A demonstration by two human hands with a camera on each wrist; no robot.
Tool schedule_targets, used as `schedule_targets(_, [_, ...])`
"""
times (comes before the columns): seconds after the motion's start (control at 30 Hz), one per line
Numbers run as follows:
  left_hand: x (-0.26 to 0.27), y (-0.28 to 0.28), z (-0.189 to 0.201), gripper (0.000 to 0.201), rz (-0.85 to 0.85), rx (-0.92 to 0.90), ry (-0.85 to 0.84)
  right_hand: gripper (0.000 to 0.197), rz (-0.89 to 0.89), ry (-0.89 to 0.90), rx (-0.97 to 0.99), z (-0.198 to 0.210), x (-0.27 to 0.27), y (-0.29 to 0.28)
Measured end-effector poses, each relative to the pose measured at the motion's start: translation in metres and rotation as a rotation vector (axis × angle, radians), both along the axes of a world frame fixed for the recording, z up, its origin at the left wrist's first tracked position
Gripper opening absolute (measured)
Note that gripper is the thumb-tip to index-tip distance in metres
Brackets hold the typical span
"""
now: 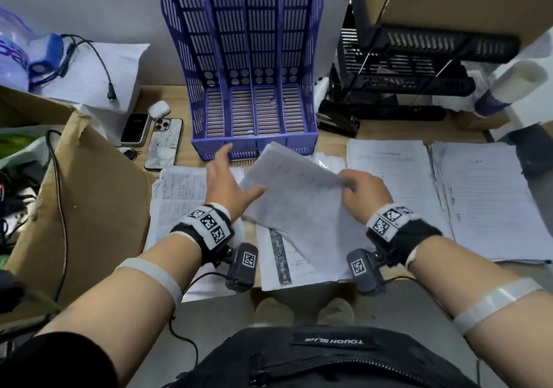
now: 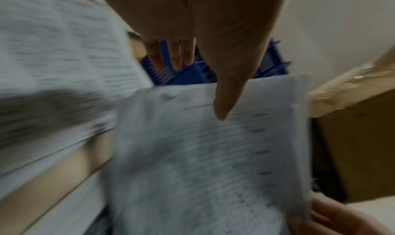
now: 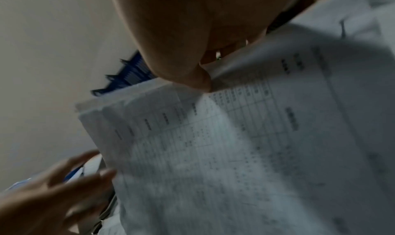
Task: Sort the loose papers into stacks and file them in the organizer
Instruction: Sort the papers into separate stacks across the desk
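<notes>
1. A cardboard box (image 1: 89, 208) crowds the left of the desk; two phones (image 1: 149, 139) and a white earbud case (image 1: 158, 108) lie between it and the organizer (image 1: 248, 67). A black stapler (image 1: 335, 118) and a black wire rack (image 1: 419, 67) sit to the organizer's right.
2. The desk (image 1: 389, 130) is pale wood against a white wall. Flat stacks of printed paper lie on it — one at the left (image 1: 176, 196), two side by side at the right (image 1: 395, 178), and one in the middle (image 1: 278, 262) under the raised sheets.
3. The blue slotted organizer stands upright at the back; its four compartments look empty.
4. The right hand (image 1: 365, 190) pinches a bundle of sheets (image 1: 299, 196) at its right edge, thumb on top, holding it tilted above the desk just before the organizer.
5. The left hand (image 1: 227, 184) is spread with straight fingers — gripping nothing, its thumb at the bundle's left edge.
</notes>
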State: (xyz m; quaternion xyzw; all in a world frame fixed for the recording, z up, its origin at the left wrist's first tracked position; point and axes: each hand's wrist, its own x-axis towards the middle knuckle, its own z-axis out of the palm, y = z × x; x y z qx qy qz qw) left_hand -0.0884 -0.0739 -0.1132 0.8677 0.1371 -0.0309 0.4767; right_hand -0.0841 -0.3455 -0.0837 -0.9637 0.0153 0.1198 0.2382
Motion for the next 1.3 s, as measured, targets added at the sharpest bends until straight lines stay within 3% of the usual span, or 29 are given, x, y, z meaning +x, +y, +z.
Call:
schedule_targets(0.07, [0.015, -0.010, 0.035, 0.107, -0.105, 0.081, -0.202, 0.028, 0.088, -0.101, -0.157, 0.024, 0.016, 0.007])
schedule_targets(0.13, [0.028, -0.019, 0.064, 0.095, -0.243, 0.144, -0.277, 0.030, 0.183, -0.188, -0.322, 0.042, 0.028, 0.016])
schedule_targets(0.23, [0.041, -0.030, 0.086, 0.051, -0.517, 0.278, -0.079, 0.030, 0.308, -0.336, -0.373, 0.055, 0.039, 0.028])
schedule_targets(0.33, [0.042, -0.038, 0.078, 0.009, -0.716, 0.453, 0.085, 0.020, 0.370, -0.570, -0.302, 0.055, 0.044, 0.035])
schedule_targets(0.4, [0.038, -0.034, 0.064, 0.013, -0.648, 0.405, 0.075, 0.021, 0.270, -0.666, -0.300, 0.053, 0.048, 0.034])
schedule_targets(0.43, [0.036, -0.030, 0.057, 0.018, -0.569, 0.333, 0.064, 0.034, 0.176, -0.665, -0.292, 0.051, 0.049, 0.031])
schedule_targets(0.5, [0.033, -0.021, 0.045, 0.021, -0.408, 0.174, 0.053, 0.067, -0.019, -0.589, -0.186, 0.044, 0.051, 0.019])
schedule_targets(0.57, [0.028, -0.014, 0.042, 0.015, -0.296, 0.013, 0.046, 0.083, -0.163, -0.419, 0.032, 0.036, 0.051, 0.005])
schedule_targets(0.7, [0.009, -0.011, 0.042, 0.006, -0.141, -0.224, 0.122, 0.083, -0.253, 0.311, 0.455, 0.014, 0.034, -0.007])
schedule_targets(0.77, [-0.004, -0.009, 0.029, 0.015, -0.082, -0.282, 0.226, 0.069, -0.245, 0.506, 0.604, -0.002, 0.021, -0.006])
schedule_targets(0.87, [-0.021, -0.004, 0.010, 0.044, -0.107, -0.245, 0.350, 0.038, -0.225, 0.513, 0.616, -0.025, 0.006, -0.002])
schedule_targets(1.03, [-0.039, -0.002, -0.010, 0.033, -0.168, -0.155, 0.468, 0.022, -0.112, 0.391, 0.373, -0.042, -0.009, -0.001])
schedule_targets(1.13, [-0.042, -0.008, -0.019, 0.031, -0.219, -0.115, 0.493, 0.027, -0.140, 0.377, 0.387, -0.050, -0.019, -0.009])
schedule_targets(1.3, [-0.030, -0.042, -0.024, 0.028, -0.343, -0.118, 0.518, 0.017, -0.274, 0.313, 0.328, -0.058, -0.027, -0.041])
